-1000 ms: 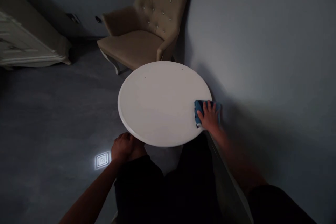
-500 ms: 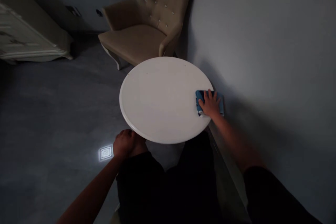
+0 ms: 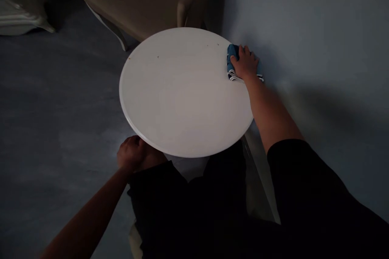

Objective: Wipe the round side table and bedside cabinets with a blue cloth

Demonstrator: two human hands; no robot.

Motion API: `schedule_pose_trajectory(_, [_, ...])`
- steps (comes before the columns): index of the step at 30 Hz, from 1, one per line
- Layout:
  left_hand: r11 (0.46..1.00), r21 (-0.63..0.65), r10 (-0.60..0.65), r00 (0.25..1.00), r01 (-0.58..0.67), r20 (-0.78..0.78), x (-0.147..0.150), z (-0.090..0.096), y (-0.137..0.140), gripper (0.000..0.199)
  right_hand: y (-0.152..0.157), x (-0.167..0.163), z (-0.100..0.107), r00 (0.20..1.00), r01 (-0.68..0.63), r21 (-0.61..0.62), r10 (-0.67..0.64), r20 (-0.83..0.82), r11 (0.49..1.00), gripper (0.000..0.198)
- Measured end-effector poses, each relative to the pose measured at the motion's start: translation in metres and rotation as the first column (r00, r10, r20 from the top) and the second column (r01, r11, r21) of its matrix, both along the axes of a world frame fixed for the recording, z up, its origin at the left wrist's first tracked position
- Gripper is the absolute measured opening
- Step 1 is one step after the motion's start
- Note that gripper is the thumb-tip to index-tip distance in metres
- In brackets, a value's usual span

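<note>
A round white table (image 3: 185, 101) stands in front of me with a few small dark crumbs on its far part. My right hand (image 3: 245, 62) grips a folded blue cloth (image 3: 232, 54) with white edging and presses it on the far right rim. Part of the cloth hangs past that rim, and the palm covers its middle. My left hand (image 3: 131, 153) rests closed on my bare knee (image 3: 152, 158), just below the table's near left edge. Its fingers are curled in, and I see nothing held there.
Behind the table is a beige armchair (image 3: 139, 0). A grey wall (image 3: 319, 40) runs close along the right side. The foot of a pale cabinet (image 3: 21, 20) shows at the far left, on the grey floor (image 3: 67, 101).
My right hand has pushed the cloth farther away along the table's right rim. The view has tipped down and come closer to the table. My left hand stays on the knee.
</note>
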State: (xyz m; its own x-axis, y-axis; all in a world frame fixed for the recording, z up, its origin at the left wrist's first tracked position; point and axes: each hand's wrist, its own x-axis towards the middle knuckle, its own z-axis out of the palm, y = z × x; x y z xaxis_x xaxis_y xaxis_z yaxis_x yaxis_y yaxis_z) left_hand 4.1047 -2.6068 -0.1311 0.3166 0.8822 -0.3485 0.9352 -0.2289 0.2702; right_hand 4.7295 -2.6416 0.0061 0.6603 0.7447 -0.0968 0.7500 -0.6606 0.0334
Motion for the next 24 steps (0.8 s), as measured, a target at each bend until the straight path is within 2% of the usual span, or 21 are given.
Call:
schedule_pose_trajectory(4, [1.0,-0.01,0.012,1.0,-0.012,-0.016,0.005,0.006,-0.004,0.062,-0.02,-0.024,0.009,1.0,-0.012,0.009,0.012,0.009,1.0,0.08])
schedule_pose_trajectory(8, [1.0,-0.023,0.018,1.0,-0.019,-0.013,0.011,0.019,-0.015,0.058,-0.066,-0.067,0.014,0.998,-0.05,0.031,0.051,-0.022,0.998,0.08])
schedule_pose_trajectory(12, [1.0,-0.017,0.008,1.0,-0.008,-0.005,0.015,0.031,-0.026,0.053,-0.123,-0.133,0.014,0.997,-0.071,0.031,0.071,-0.02,0.997,0.076])
schedule_pose_trajectory(17, [0.999,0.03,-0.02,0.999,0.019,0.035,0.014,0.036,-0.041,0.048,-0.18,-0.236,0.008,0.987,-0.161,0.017,0.161,-0.023,0.987,0.079])
schedule_pose_trajectory(20, [0.999,0.047,-0.024,0.998,0.021,0.065,0.013,0.034,-0.048,0.048,-0.187,-0.302,0.004,0.976,-0.206,0.061,0.21,-0.056,0.977,0.081])
schedule_pose_trajectory(24, [0.997,0.069,0.033,0.994,-0.041,0.106,0.012,0.032,-0.059,0.046,-0.16,-0.392,0.001,0.951,-0.287,0.153,0.301,-0.076,0.946,0.082])
